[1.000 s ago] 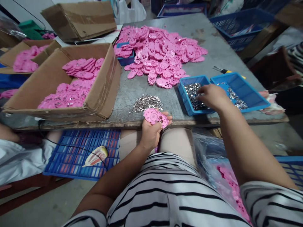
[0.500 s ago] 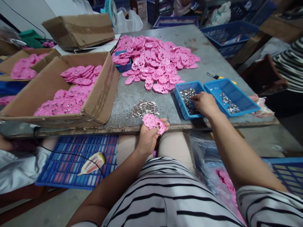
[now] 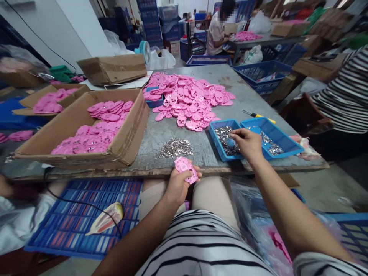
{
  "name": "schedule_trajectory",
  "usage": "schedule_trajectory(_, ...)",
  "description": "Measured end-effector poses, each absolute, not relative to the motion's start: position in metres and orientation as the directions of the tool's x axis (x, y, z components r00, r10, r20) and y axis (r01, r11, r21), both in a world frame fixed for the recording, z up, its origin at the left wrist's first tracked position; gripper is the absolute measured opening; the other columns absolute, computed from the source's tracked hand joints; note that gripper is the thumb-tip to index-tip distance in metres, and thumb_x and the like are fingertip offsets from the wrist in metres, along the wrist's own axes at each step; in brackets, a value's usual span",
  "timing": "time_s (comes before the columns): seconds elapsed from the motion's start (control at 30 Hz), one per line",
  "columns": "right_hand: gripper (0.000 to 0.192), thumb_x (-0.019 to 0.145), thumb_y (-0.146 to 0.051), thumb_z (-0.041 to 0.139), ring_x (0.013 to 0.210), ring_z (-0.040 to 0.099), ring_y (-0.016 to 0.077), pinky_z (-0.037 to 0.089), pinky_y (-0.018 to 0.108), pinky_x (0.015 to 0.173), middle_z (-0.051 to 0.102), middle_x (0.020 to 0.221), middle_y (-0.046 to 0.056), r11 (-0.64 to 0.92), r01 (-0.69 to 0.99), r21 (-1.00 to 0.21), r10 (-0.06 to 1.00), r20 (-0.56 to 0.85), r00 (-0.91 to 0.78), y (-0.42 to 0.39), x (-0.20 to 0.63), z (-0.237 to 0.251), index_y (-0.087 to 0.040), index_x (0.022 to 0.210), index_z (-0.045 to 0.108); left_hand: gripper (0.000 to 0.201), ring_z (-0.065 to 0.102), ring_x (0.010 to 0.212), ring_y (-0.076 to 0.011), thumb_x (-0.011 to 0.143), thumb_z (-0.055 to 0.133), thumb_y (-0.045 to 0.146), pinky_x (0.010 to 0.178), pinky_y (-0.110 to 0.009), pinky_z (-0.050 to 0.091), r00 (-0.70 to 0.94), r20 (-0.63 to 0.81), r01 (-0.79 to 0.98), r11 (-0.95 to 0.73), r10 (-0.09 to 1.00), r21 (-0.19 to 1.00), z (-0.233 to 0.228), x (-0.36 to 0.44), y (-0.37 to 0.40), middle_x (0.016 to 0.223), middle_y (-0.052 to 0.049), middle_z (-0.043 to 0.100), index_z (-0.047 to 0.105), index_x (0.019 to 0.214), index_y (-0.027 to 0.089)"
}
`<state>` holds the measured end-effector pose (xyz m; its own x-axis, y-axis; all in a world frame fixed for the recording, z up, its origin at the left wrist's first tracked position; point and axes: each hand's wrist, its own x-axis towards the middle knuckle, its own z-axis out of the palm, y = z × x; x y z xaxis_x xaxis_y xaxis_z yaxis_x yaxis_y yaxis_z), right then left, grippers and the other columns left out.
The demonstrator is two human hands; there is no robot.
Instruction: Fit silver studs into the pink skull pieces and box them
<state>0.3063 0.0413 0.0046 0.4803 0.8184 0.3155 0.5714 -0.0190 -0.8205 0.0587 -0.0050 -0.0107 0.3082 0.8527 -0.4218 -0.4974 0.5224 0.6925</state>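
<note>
The left hand (image 3: 179,184) grips a pink plastic piece (image 3: 186,169) at the near tabletop (image 3: 201,147) edge, while the right hand (image 3: 247,142) pinches small metal bits in the blue tray (image 3: 220,145), probably for fitting into it.

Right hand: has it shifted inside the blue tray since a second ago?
No. The right hand stays over the near end of the left blue tray, fingers in the silver pieces; only the camera tilted.

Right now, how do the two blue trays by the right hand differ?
The near blue tray is thickly covered with small silver parts, and the right hand reaches into it. The far blue tray is larger, holds a thin scatter and shows much bare floor, with no hand in it. Both are shallow, open and side by side on the table.
</note>
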Motion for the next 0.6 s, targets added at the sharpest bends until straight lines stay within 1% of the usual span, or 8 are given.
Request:
schedule_trajectory(0.07,0.013,0.066,-0.032,0.071,0.063,0.058,0.0164,0.049,0.033,0.067,0.067,0.066,0.001,0.045,0.404,-0.914,0.845,0.250,0.473,0.033,0.289,0.009,-0.020,0.069,0.068,0.043,0.066,0.061,-0.0164,0.055,0.069,0.014,0.055,-0.026,0.050,0.323,-0.429,-0.480,0.536,0.844,0.694,-0.011,0.059,-0.004,0.072,-0.002,0.069,0.055,0.095,0.015)
schedule_trajectory(0.13,0.020,0.063,-0.038,0.076,0.060,0.056,0.0147,0.048,0.032,0.064,0.064,0.063,-0.001,0.095,0.245,-0.965,0.915,0.182,0.360,0.022,0.267,0.012,-0.020,0.067,0.068,0.041,0.065,0.060,-0.0162,0.055,0.071,0.015,0.054,-0.025,0.050,0.335,-0.425,-0.474,0.541,0.841,0.695,-0.011,0.061,-0.003,0.071,-0.002,0.069,0.056,0.093,0.014)
schedule_trajectory(0.2,0.022,0.062,-0.039,0.080,0.064,0.057,0.0148,0.049,0.032,0.065,0.064,0.065,0.000,0.117,0.128,-0.985,0.966,0.143,0.216,0.011,0.243,0.012,-0.020,0.063,0.068,0.041,0.065,0.059,-0.0158,0.056,0.073,0.015,0.054,-0.025,0.050,0.348,-0.411,-0.483,0.537,0.843,0.692,-0.010,0.063,-0.001,0.072,-0.003,0.069,0.057,0.093,0.014)
schedule_trajectory(0.27,0.022,0.061,-0.038,0.082,0.073,0.059,0.0159,0.051,0.033,0.068,0.065,0.075,0.003,0.116,0.032,-0.993,0.985,0.120,0.124,0.002,0.222,0.010,-0.020,0.060,0.069,0.041,0.065,0.059,-0.0153,0.057,0.076,0.017,0.053,-0.025,0.050,0.368,-0.395,-0.497,0.537,0.842,0.681,-0.008,0.064,0.000,0.072,-0.003,0.069,0.058,0.094,0.014)
schedule_trajectory(0.33,0.022,0.059,-0.038,0.084,0.073,0.059,0.0147,0.052,0.031,0.063,0.064,0.089,0.005,0.067,-0.060,-0.996,0.994,0.062,0.085,-0.004,0.207,0.006,-0.020,0.059,0.070,0.042,0.065,0.059,-0.0153,0.058,0.080,0.020,0.052,-0.024,0.051,0.396,-0.385,-0.512,0.549,0.833,0.661,-0.006,0.064,0.000,0.071,-0.003,0.068,0.060,0.093,0.013)
schedule_trajectory(0.4,0.024,0.056,-0.039,0.086,0.064,0.055,0.0102,0.049,0.027,0.051,0.060,0.100,0.005,-0.010,-0.141,-0.990,0.998,-0.019,0.065,-0.007,0.199,0.000,-0.020,0.060,0.072,0.043,0.065,0.060,-0.0151,0.055,0.084,0.022,0.051,-0.024,0.051,0.427,-0.375,-0.526,0.563,0.823,0.637,-0.005,0.064,0.000,0.072,-0.002,0.067,0.061,0.090,0.012)
schedule_trajectory(0.47,0.026,0.054,-0.039,0.088,0.056,0.050,0.0059,0.045,0.024,0.044,0.058,0.106,0.006,-0.072,-0.203,-0.977,0.996,-0.080,0.035,-0.008,0.195,-0.005,-0.019,0.060,0.073,0.044,0.064,0.060,-0.0143,0.053,0.087,0.023,0.050,-0.023,0.052,0.459,-0.359,-0.534,0.575,0.813,0.620,-0.004,0.063,0.000,0.072,-0.002,0.067,0.062,0.087,0.012)
schedule_trajectory(0.6,0.025,0.053,-0.039,0.089,0.056,0.051,0.0051,0.046,0.024,0.045,0.057,0.107,0.005,-0.108,-0.279,-0.954,0.994,-0.110,-0.007,-0.008,0.194,-0.011,-0.020,0.062,0.075,0.042,0.062,0.059,-0.0136,0.052,0.088,0.021,0.050,-0.023,0.052,0.474,-0.343,-0.558,0.578,0.811,0.596,-0.008,0.061,0.000,0.070,-0.002,0.066,0.062,0.084,0.012)
